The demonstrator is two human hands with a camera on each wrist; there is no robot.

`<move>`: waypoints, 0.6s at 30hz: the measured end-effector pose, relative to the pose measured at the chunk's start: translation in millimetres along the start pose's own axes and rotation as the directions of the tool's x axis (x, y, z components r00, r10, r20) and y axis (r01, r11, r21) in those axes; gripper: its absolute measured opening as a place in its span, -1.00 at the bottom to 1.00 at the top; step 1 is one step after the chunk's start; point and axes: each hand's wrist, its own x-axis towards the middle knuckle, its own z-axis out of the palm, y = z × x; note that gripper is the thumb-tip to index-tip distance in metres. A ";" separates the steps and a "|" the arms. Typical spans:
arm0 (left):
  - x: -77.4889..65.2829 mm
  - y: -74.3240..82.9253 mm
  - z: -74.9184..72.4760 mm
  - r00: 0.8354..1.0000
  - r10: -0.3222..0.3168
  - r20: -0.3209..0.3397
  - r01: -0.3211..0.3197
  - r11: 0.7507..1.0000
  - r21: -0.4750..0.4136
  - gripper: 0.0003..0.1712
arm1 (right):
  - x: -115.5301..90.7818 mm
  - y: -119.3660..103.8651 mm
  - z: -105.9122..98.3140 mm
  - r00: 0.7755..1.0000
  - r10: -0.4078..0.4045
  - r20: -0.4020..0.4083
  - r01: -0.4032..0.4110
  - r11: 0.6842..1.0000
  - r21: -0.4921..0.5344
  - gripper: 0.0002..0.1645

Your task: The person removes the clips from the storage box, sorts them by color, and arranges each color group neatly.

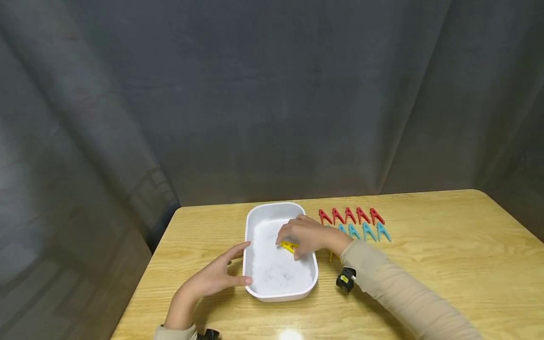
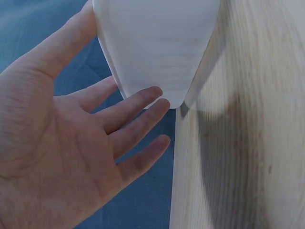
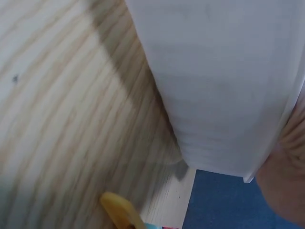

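Note:
A white rectangular tray [image 1: 280,297] stands on the wooden table. My right hand [image 1: 309,234] reaches over its right side and pinches a yellow clothespin [image 1: 289,246] inside, close over the tray's floor. At the left rim rests my left hand [image 1: 214,276], thumb and fingers spread along the edge. The left wrist view shows those fingers [image 2: 128,107] extended beside the tray's outer wall [image 2: 152,47]. In the right wrist view, the tray wall hides most of my right hand [image 3: 281,186].
Right of the tray lie a row of several red clothespins [image 1: 350,215] and, nearer me, a row of several blue clothespins [image 1: 368,232]. Another yellow clothespin [image 3: 120,210] lies partly hidden under my right forearm. A dark curtain [image 1: 272,104] hangs behind the table [image 1: 446,264].

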 end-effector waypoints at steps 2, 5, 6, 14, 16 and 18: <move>-0.9 0.9 0.0 1.000 0.005 0.000 -0.005 1.000 -0.004 0.01 | -0.2 -1.5 -0.3 1.000 0.011 0.006 -0.011 1.000 -0.006 -0.41; -1.7 1.5 0.0 1.000 0.002 -0.006 -0.002 1.000 0.001 0.01 | -0.6 -4.3 -1.7 1.000 0.021 0.016 -0.021 1.000 -0.009 -0.41; -1.9 1.6 0.0 1.000 0.000 -0.007 0.000 1.000 0.003 0.01 | -0.7 -5.3 -2.3 1.000 0.022 0.018 -0.021 1.000 -0.008 -0.41; -1.4 0.4 -0.3 1.000 0.006 -0.006 -0.006 1.000 -0.001 0.01 | 0.6 -7.5 -3.1 0.998 0.054 0.043 -0.051 0.997 -0.055 -0.38; -1.2 0.1 -0.1 1.000 0.007 -0.007 -0.007 1.000 0.000 0.01 | 1.0 -7.0 -2.2 0.997 0.059 0.044 -0.056 0.997 -0.060 -0.39; -1.0 0.1 0.1 1.000 0.004 -0.007 -0.004 1.000 -0.003 0.00 | 1.3 -7.0 -1.7 0.997 0.064 0.044 -0.061 0.996 -0.060 -0.40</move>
